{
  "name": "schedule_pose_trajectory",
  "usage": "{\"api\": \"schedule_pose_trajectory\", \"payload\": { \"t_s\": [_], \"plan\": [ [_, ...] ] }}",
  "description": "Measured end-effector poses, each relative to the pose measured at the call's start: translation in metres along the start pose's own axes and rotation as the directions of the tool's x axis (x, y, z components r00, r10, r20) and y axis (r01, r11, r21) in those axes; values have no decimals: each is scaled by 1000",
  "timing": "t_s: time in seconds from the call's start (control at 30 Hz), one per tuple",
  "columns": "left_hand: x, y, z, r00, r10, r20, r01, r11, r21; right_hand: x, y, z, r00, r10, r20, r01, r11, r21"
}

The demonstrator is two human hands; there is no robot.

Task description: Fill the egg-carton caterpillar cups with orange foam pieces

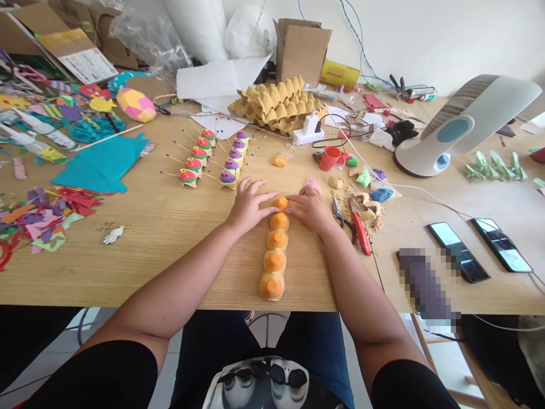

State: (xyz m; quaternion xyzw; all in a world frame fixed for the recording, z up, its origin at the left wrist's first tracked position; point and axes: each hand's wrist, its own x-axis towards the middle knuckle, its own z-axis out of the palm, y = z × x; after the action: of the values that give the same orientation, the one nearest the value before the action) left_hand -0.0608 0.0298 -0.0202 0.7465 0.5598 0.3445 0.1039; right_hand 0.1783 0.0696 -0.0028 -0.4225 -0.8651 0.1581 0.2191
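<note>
A strip cut from an egg carton (273,262) lies lengthwise in front of me, its row of bumps capped with orange clay. At its far end, the thumb and forefinger of my left hand (249,209) press the left side of the last orange cap (281,204), the other fingers spread. My right hand (313,209) has its fingertips on the right side of that same cap. Beyond the hands stand two decorated carton strips, one with red and green caps (193,163) and one with purple caps (232,165), with pins sticking out.
Scissors (339,213), a red-handled cutter (361,230) and carton scraps lie at right, near bagged clay (382,195) and a red cup (329,158). Phones (458,251) and a white fan (455,128) are farther right. Egg trays (276,105) stack behind; paper scraps (46,218) cover the left.
</note>
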Motion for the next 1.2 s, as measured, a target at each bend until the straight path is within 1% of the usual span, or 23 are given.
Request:
{"api": "schedule_pose_trajectory", "payload": {
  "t_s": [0.2, 0.4, 0.6, 0.7, 0.77, 0.87, 1.03, 1.13, 1.2],
  "plan": [
    [-2, -1, 0, 1000, 7, 2, -7, 999, 41, 1, -4, -1, 999, 13, 45, -12, 1000, -20],
    [-2, -1, 1, 1000, -13, 2, 13, 994, 109, 3, -3, 2, 999, 22, 37, -23, 1000, 6],
    [-2, -3, 2, 1000, -4, 13, 3, 993, 118, 3, -1, 3, 999, 26, 41, -26, 1000, 12],
    [-2, -5, 3, 1000, 3, 8, -4, 994, 111, 3, -3, 2, 998, 7, 61, -9, 999, 45],
    [-2, -6, 3, 1000, 11, -12, -10, 994, 107, 3, -5, 0, 999, 7, 48, -10, 998, 63],
    [-1, -9, 3, 999, 25, -42, -20, 995, 95, 2, -8, -1, 1000, 24, 10, -24, 999, 40],
    [0, -14, 6, 999, 24, -45, -21, 998, 55, 2, -8, 1, 999, 37, 11, -38, 999, 21],
    [0, -12, 7, 997, 24, -70, -21, 999, 44, 2, -8, 1, 997, 71, -8, -71, 997, 25],
    [-1, -8, 5, 995, 29, -92, -25, 999, 48, 2, -11, -1, 995, 86, -49, -86, 996, 5]
  ]
}}
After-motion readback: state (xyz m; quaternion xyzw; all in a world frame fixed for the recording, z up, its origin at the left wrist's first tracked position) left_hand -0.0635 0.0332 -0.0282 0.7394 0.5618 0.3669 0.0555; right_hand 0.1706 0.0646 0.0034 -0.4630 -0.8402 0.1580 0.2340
